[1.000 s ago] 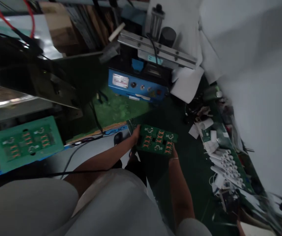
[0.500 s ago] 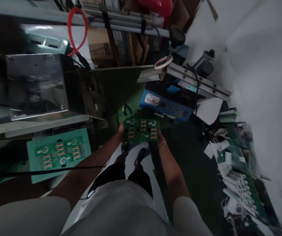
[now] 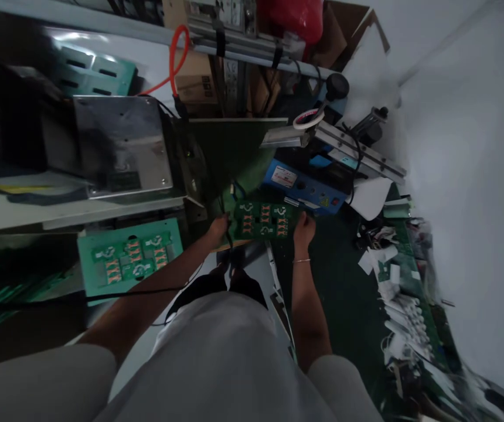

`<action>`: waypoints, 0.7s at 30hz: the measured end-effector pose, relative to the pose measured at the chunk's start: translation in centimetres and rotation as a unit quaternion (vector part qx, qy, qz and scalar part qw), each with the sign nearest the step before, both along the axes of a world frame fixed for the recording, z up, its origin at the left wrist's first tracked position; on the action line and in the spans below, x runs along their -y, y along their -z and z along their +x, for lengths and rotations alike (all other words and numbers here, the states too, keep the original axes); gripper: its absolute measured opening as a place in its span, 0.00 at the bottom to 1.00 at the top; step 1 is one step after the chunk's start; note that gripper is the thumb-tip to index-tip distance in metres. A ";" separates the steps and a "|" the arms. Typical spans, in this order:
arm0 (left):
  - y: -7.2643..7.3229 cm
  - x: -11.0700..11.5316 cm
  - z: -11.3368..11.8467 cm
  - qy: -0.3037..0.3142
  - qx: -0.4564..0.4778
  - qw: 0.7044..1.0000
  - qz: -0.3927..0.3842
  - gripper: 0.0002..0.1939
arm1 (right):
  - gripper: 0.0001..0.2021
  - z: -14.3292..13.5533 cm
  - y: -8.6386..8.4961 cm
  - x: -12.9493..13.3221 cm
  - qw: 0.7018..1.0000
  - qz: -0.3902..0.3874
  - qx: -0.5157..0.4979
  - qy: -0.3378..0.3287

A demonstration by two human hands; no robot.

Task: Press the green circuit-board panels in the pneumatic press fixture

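Note:
A green circuit board [image 3: 255, 228] with copper-coloured patches lies at the near edge of the bench, between my two hands. My left hand [image 3: 219, 228] is just off its left end, fingers curled together beside a dark cable. Just past the right end is my right hand [image 3: 305, 230], closed with the thumb on top; whatever its fingers hold, if anything, is hidden. A similar board [image 3: 122, 252] sits on a light green plate [image 3: 89, 264] to the left, beyond my left forearm. Small pliers [image 3: 238, 189] lie behind the middle board.
A blue machine [image 3: 298, 184] with a lever arm stands behind my right hand. A roll of tape [image 3: 308, 119] rests above it. At left is a metal-covered machine [image 3: 122, 146]. White tubes [image 3: 405, 322] and scraps lie at far right. A black cable [image 3: 67, 302] crosses my left forearm.
My hands have moved apart from the board's two ends, the right one farther outward. The board is slightly farther from my body. The whole view has shifted, with the left machine farther right in the picture.

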State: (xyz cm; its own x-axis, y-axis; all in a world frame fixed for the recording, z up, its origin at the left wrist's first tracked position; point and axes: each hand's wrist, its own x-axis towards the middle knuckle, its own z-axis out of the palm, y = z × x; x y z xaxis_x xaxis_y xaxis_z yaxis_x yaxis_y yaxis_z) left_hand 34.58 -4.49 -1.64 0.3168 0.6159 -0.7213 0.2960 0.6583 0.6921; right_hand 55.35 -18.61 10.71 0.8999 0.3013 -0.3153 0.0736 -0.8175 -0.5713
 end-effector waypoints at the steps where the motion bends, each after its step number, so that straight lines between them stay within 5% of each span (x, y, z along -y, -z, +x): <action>1: -0.9 0.7 -1.5 0.004 -0.001 1.000 0.006 0.17 | 0.24 -1.0 -0.6 0.2 0.998 -0.017 0.059 -0.035; 6: -5.4 5.0 -11.3 0.018 -0.015 0.998 0.063 0.14 | 0.21 -5.8 -2.0 -1.1 0.935 -0.110 0.191 -0.277; 12: -6.2 6.8 -21.5 0.027 -0.142 0.964 0.222 0.21 | 0.24 -6.3 -2.3 -3.9 0.899 -0.206 0.205 -0.326; 17: -6.9 4.0 -25.3 0.066 -0.236 0.908 0.340 0.19 | 0.22 -6.2 -3.0 -4.4 0.898 -0.224 0.186 -0.329; 21: -7.5 0.6 -25.9 0.158 -0.243 0.889 0.354 0.32 | 0.25 -6.5 -3.8 -4.5 0.901 -0.236 0.175 -0.319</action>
